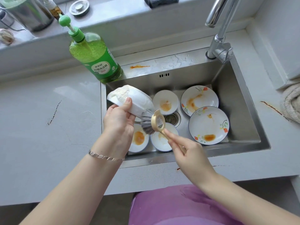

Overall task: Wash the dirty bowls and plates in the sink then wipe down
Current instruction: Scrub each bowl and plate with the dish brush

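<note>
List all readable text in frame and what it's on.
"柠檬洗洁精": on the label of the green soap bottle.
Brand line above it and small print below it: too blurred to read.
Sticker on the head of the brush: too small to read.
No other text is visible.

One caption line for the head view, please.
Left hand holds a bowl; right hand holds a brush to it.

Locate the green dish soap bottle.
Head view, upper left: the dish soap bottle stands at the sink's back-left corner, behind the bowl in the left hand.
</note>
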Tool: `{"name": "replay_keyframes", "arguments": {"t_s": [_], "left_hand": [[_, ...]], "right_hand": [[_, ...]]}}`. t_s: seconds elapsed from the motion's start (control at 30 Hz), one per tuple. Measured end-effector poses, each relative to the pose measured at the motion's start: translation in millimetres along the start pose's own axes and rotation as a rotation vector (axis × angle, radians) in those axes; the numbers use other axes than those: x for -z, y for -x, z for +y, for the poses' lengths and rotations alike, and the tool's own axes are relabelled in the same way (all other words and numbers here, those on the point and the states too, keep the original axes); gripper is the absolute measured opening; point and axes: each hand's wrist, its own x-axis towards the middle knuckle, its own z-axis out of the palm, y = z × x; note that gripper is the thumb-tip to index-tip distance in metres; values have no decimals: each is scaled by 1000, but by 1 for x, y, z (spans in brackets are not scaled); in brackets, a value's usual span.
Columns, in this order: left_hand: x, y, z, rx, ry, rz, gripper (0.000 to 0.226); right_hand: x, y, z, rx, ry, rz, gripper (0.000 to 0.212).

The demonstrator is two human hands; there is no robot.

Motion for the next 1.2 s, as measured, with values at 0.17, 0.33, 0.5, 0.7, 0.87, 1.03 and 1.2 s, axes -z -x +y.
{"name": "replay_keyframes", "arguments": {"t_s": [0.17,0.33,0.5,0.7,0.87,1.03,1.2], "left_hand": [[-2,13,-7,-73,-75,-46,13],[-2,16,-6,-97,-59,-49,14],[-6,20,-8,-97,-54,-138,11],[-6,20,-6,-54,-74,-213,10],[23,17,5,97,-251,-361,8],[55,7,21,240,-594,-495,50],[59,5,11,157,-1018,-431,24]], "right_hand": [[7,-26,-3,-199,-202,70,34],[4,-7,1,-220,-194,4,34],[7,-10,3,-346,-282,19,33],[12,-22,8,-512,-544,41,29],[26,-30,25,-670,-682,-61,27],[41,-34,32,-655,-561,-147,28],[39,-31,11,-330,-164,-201,32]]}}
